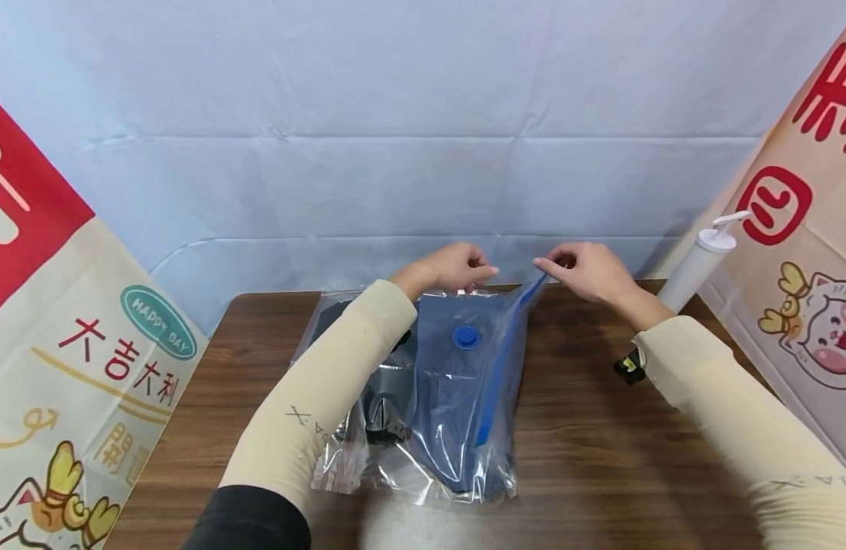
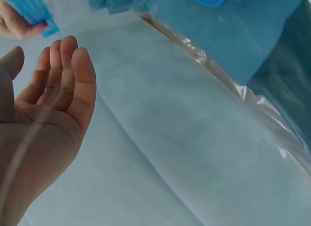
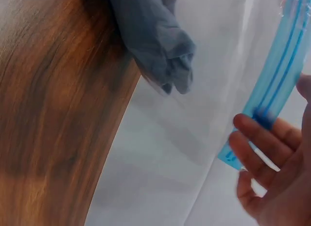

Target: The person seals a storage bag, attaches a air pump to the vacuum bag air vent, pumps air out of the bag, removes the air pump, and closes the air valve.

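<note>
A clear vacuum storage bag [image 1: 412,477] lies on the table with folded blue-grey cloth [image 1: 439,401] and dark cloth [image 1: 387,389] inside. On its upper film sits a round blue valve [image 1: 467,337]. Along the bag's right side, the blue zip strip [image 1: 494,382] rises toward the far corner. There my right hand [image 1: 591,271] pinches the end of the strip between thumb and fingers; the right wrist view shows the fingers around the strip [image 3: 279,75]. Over the bag's far edge, my left hand [image 1: 457,267] holds nothing, its fingers loosely bent in the left wrist view.
A white hand pump [image 1: 694,263] stands at the right behind my right forearm. Brown wooden table [image 1: 601,458] extends on both sides of the bag. A pale cloth backdrop [image 1: 395,183] hangs behind the far edge, with printed banners [image 1: 141,382] at the sides.
</note>
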Available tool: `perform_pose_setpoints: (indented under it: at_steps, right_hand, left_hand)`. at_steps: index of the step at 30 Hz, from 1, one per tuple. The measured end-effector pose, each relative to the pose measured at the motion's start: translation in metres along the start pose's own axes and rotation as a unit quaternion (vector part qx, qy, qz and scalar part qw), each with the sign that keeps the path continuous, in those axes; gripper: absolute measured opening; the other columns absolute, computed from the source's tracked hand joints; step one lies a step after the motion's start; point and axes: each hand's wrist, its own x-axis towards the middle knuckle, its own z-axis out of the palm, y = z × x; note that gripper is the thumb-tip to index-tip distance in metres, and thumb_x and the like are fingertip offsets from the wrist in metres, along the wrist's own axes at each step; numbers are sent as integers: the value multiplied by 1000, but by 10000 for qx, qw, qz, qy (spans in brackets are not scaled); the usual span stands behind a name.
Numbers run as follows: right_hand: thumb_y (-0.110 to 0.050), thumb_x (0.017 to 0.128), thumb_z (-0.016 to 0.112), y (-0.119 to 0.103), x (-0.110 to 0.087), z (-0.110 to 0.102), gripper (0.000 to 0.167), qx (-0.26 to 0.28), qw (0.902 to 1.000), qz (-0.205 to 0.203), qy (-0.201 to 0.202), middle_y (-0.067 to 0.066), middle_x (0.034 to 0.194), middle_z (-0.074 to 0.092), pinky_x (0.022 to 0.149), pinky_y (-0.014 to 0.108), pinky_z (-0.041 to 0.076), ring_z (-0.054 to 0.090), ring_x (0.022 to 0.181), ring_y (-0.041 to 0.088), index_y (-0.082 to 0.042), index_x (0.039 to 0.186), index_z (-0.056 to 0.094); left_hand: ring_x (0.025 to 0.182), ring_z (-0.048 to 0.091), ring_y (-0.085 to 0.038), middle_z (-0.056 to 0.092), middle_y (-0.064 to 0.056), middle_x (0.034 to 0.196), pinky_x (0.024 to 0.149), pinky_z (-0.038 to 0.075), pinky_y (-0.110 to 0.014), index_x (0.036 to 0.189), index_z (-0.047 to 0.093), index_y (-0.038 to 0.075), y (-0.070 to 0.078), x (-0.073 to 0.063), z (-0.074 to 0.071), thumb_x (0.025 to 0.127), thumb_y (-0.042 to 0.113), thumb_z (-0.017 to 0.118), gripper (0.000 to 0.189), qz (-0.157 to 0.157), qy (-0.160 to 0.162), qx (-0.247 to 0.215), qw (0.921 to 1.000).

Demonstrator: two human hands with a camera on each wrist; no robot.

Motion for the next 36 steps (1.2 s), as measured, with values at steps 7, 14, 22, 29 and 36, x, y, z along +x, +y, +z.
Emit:
perform_pose_setpoints:
  at_steps: [7, 14, 22, 29, 36]
  right_hand:
    - [-38, 104, 57, 9, -7, -8, 48, 708, 9931, 570, -743, 21, 118, 67, 79, 46, 55, 67, 98, 31, 2, 129, 64]
    - [-7, 106, 48, 29, -19, -12, 62, 2323, 9533, 1260, -1463, 39, 138, 40, 76, 38, 61, 66, 90, 18, 13, 155, 17]
    - [4, 102, 52, 48, -41, -7, 80, 3230, 9089, 1699, -2018, 47, 142, 35, 88, 42, 59, 68, 99, 17, 20, 151, -9]
    - [7, 97, 56, 58, -57, 2, 82, 3091, 9026, 1818, -2381, 46, 130, 47, 86, 53, 58, 68, 101, 31, 21, 151, -4]
    - [11, 94, 58, 68, -61, 13, 82, 2647, 9273, 1788, -1952, 39, 120, 57, 77, 45, 61, 69, 90, 25, 17, 154, 3]
  left_hand:
    - [56, 42, -12, 50, -2, 68, 57, 38, -27, 75, 54, 11, -26, -16, -5, 108, 29, 54, 38, 7, -70, 605, 9981]
    - [72, 56, -13, 61, -2, 84, 68, 48, -29, 99, 66, 4, -70, -44, 2, 106, 28, 57, 27, -455, -270, 1462, 9878]
    - [147, 33, -40, 41, -22, 155, 116, 33, -52, 151, 43, -2, -122, -89, 5, 106, 38, 54, 61, -1208, -602, 1907, 9723]
    - [150, 16, -52, 16, -35, 162, 116, 25, -66, 158, 30, -1, -166, -133, 10, 96, 46, 67, 86, -1621, -734, 1570, 9714]
    - [149, 7, -58, 6, -35, 163, 115, 19, -72, 162, 24, 5, -184, -152, 25, 85, 45, 82, 104, -1876, -714, 1486, 9683]
